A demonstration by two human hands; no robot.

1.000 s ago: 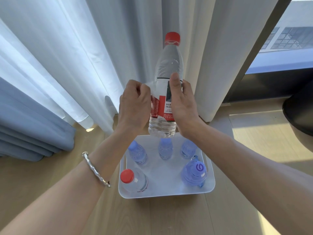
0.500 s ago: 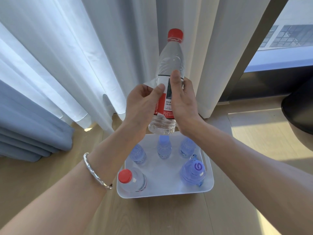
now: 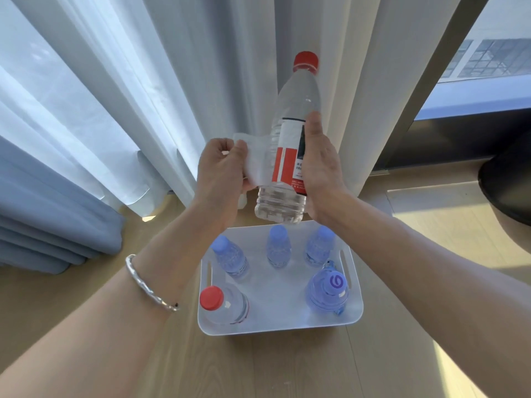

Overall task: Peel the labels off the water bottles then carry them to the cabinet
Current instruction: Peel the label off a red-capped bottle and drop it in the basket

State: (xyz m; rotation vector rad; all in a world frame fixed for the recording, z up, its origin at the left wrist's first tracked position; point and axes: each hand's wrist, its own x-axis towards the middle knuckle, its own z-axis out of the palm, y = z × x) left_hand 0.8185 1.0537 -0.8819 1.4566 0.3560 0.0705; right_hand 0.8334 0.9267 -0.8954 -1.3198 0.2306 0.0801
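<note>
Your right hand (image 3: 319, 168) grasps the clear plastic water bottle with the red cap (image 3: 298, 101) at frame centre, its cap tilted slightly to the right, above the white plastic bin (image 3: 275, 328). Your left hand (image 3: 221, 173) pinches the loose white end of the red-and-white label (image 3: 284, 165), drawn out leftward from the bottle wall. Five capped bottles (image 3: 278, 248) stand in the bin at lower centre.

We look through one wide-angle head camera, forward and down, close on the bottle (image 3: 298, 101) and the white bin (image 3: 275, 303) below.
</note>
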